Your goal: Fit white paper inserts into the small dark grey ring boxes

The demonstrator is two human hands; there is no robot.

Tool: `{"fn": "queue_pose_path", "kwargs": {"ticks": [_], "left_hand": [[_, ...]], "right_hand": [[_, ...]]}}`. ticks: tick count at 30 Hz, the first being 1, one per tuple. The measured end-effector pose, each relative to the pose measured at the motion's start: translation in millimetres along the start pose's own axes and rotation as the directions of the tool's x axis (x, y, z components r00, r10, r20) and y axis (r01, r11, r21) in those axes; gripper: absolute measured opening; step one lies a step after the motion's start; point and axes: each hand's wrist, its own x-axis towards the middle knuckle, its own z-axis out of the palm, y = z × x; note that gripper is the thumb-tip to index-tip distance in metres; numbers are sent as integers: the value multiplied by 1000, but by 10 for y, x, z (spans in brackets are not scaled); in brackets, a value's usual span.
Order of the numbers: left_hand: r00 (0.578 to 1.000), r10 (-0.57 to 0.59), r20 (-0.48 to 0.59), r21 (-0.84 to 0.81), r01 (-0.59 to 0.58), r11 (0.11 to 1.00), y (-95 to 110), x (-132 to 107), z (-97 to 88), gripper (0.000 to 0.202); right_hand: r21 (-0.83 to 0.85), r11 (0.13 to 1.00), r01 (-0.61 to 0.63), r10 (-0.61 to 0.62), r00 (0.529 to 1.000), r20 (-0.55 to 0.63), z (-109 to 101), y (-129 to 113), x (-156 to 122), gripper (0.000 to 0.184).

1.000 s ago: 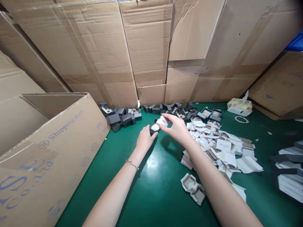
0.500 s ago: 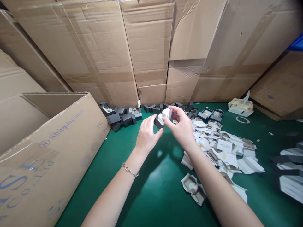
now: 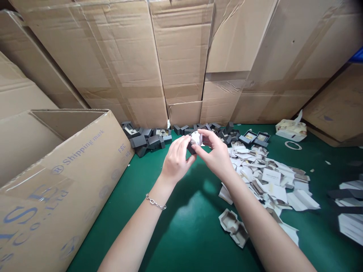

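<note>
Head view: your left hand (image 3: 176, 160) grips dark box (image 3: 190, 148), right hand (image 3: 218, 156) pinches white insert (image 3: 196, 138) above surface (image 3: 181, 226); brace the box, seat insert squarely

dark grey box (image 3: 191, 148): small, mostly covered, only one dark corner and an edge show. Sits near 12 o'clock from view centre, held in the air and resting on nothing. Tilted. Can't tell if it is open or closed.

white insert (image 3: 196, 138): small pale piece, looks rounded, shape detail unclear. On the box's upper side at its 1 o'clock, touching it.

left hand (image 3: 176, 160): clasps the box from its 8 o'clock, fingertips on its side.

right hand (image 3: 217, 155): comes in from 4 o'clock, thumb and forefinger pinched on the insert.
</note>
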Motion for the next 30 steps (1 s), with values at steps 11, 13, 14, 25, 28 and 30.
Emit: {"fn": "queue_pose_path", "kwargs": {"ticks": [11,13,14,25,28,30], "left_hand": [[999,-33,-30,-55,31,998,-31,-20,5,83],[999,-39,-38,-84,36,996,-43,-24,7,89],[998,-40,-44,-95,36,995,-49,-25,8,91],[998,0,-69,-119,-8,993,-48,20,-40,96],[997,5,-71,-117,-13,993,-38,34,-56,97],[996,16,-82,-111,-25,994,-34,42,-62,97]], "right_hand": [[-70,984,162,-158,986,52,-14,-28,-3,32],[-91,974,205,-202,979,40,-20,-39,-5,29],[-104,968,227,-225,974,31,-21,-45,-7,28],[-135,922,363,-360,932,47,-34,-67,-33,32],[-122,912,391,-389,920,46,-31,-68,-36,31],[-95,908,407,-405,913,43,-24,-67,-39,30]]}}
